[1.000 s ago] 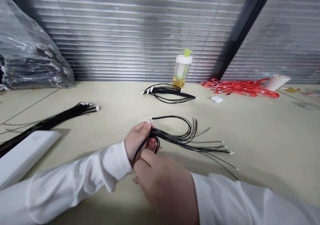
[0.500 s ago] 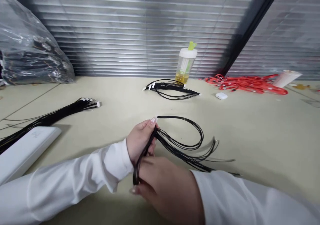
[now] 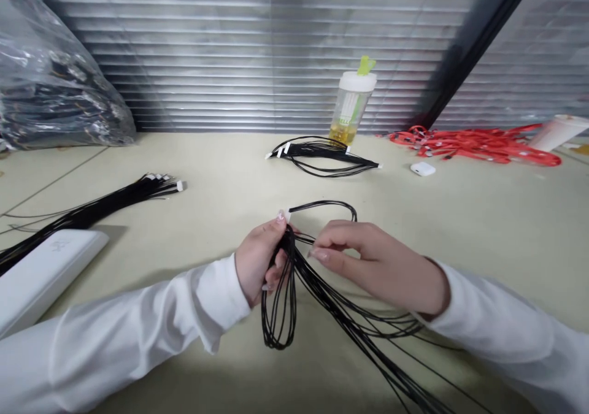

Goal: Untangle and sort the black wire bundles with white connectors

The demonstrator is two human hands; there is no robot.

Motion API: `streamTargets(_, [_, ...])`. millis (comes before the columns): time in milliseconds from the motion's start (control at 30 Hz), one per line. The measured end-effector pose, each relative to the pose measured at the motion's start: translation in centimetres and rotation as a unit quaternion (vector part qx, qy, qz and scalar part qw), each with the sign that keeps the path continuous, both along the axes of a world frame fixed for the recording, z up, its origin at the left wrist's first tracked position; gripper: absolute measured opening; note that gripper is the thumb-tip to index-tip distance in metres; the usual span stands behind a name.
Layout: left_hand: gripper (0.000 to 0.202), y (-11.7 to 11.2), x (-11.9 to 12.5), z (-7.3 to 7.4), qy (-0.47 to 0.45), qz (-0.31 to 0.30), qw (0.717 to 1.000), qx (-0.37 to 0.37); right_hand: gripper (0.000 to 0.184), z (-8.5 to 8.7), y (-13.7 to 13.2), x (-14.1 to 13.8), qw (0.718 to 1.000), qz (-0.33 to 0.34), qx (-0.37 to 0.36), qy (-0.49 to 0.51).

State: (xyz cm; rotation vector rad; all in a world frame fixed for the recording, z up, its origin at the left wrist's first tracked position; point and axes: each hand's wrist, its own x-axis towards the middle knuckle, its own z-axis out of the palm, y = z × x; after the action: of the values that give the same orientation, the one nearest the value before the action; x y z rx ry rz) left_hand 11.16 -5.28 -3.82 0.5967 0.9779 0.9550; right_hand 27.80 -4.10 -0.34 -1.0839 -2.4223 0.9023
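Observation:
My left hand (image 3: 262,254) grips a bundle of thin black cables (image 3: 331,294) in the middle of the table, its thumb pressing near a white connector (image 3: 288,214). A narrow cable loop (image 3: 279,331) hangs down from this grip. The loose strands fan out toward the lower right. Another curve of cable leaves the connector and runs behind my right hand (image 3: 368,260). That hand is just right of the left one, thumb and fingertips pinched together at the black strands. Its fingers partly hide how many strands lie between them.
Behind lies a tied cable bundle (image 3: 322,155) near a bottle (image 3: 352,110) of yellow liquid. A white case (image 3: 422,168), red cords (image 3: 478,144) and a paper cup (image 3: 559,133) are at right. Left are more black cables (image 3: 105,208), a white box-like device (image 3: 50,273) and a plastic bag (image 3: 64,95).
My right hand has moved up and right, from the lower end of the cable loop to the strands beside my left hand. The loop now hangs free below the left hand, which keeps its grip.

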Motion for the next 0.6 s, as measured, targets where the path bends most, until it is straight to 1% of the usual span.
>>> streamTargets(67, [0.032, 0.0, 0.0, -0.1, 0.009, 0.004, 1.000, 0.001, 0.028, -0.7, -0.2, -0.3, 0.999, 0.012, -0.034, 0.039])
streamTargets(167, [0.032, 0.1, 0.0, -0.1, 0.015, -0.005, 1.000, -0.005, 0.027, -1.1, -0.5, -0.8, 0.994, -0.019, -0.070, 0.076])
streamTargets(233, [0.033, 0.2, 0.0, -0.1, 0.008, -0.015, 1.000, -0.003, 0.028, -1.2, -0.5, -0.9, 0.991, -0.027, -0.096, 0.085])
streamTargets(300, [0.032, 0.3, 0.0, -0.1, 0.001, -0.023, 1.000, -0.006, 0.028, -1.1, -0.4, -0.8, 0.991, -0.027, -0.104, 0.081])
streamTargets(333, [0.031, 0.3, 0.0, -0.1, -0.003, -0.026, 1.000, -0.011, 0.028, -1.1, -0.3, -0.6, 0.992, -0.026, -0.094, 0.074])
streamTargets(400, [0.029, 0.3, -0.1, -0.2, -0.013, -0.033, 0.999, -0.020, 0.027, -0.9, -0.1, -0.2, 0.998, -0.028, -0.035, 0.042])
streamTargets(467, [0.028, 0.3, -0.2, -0.3, -0.025, -0.038, 0.999, -0.021, 0.024, -0.6, -0.1, 0.5, 0.998, -0.013, 0.062, -0.025])
streamTargets(533, [0.027, 0.3, -0.2, -0.5, -0.029, -0.037, 0.999, -0.015, 0.019, -0.1, -0.2, 1.3, 0.980, 0.004, 0.165, -0.111])
streamTargets(600, [0.029, 0.2, -0.1, -0.5, -0.020, -0.027, 0.999, -0.015, 0.014, 0.8, -0.5, 2.1, 0.948, 0.001, 0.258, -0.189])
